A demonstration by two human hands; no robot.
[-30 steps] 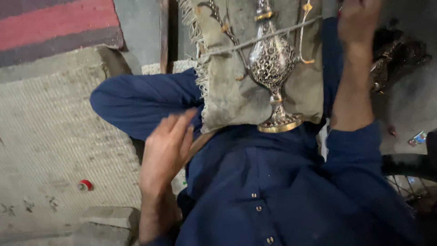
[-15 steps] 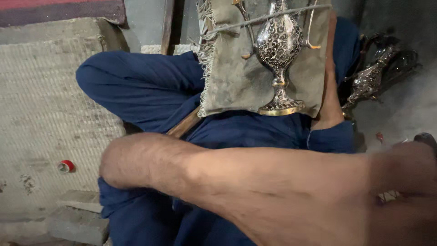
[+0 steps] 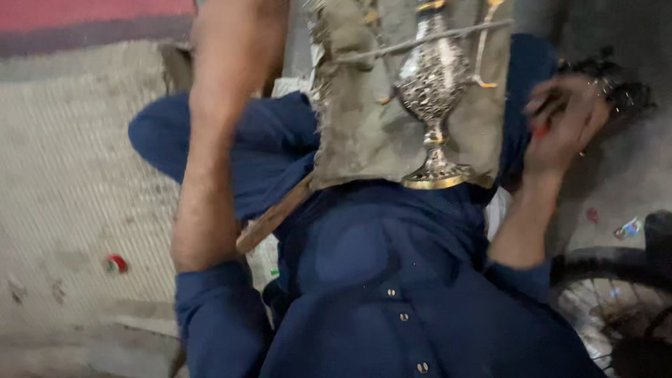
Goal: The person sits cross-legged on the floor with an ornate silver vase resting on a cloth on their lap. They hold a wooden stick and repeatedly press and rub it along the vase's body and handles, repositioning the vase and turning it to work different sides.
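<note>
An ornate silver vessel (image 3: 432, 91) with a gold-rimmed foot lies on a worn grey-brown cloth (image 3: 357, 140) across my blue-clad lap. A thin metal rod (image 3: 420, 43) crosses its upper part. My left forearm (image 3: 210, 154) reaches up past the cloth's left side, and the hand itself is out of the picture at the top. My right hand (image 3: 563, 122) is to the right of the vessel, blurred, its fingers curled near something small, dark and red. I cannot make out whether it grips that thing.
A woven mat (image 3: 70, 182) covers the floor on the left, with a small red cap (image 3: 115, 263) on it. A wooden stick (image 3: 269, 218) pokes out under the cloth. Dark metal pieces (image 3: 623, 91) lie at the right, and a spoked wheel (image 3: 616, 308) sits at the bottom right.
My left arm has swung from across my lap up to the top left, taking the hand out of view. My right hand has dropped from the cloth's top edge to the vessel's right.
</note>
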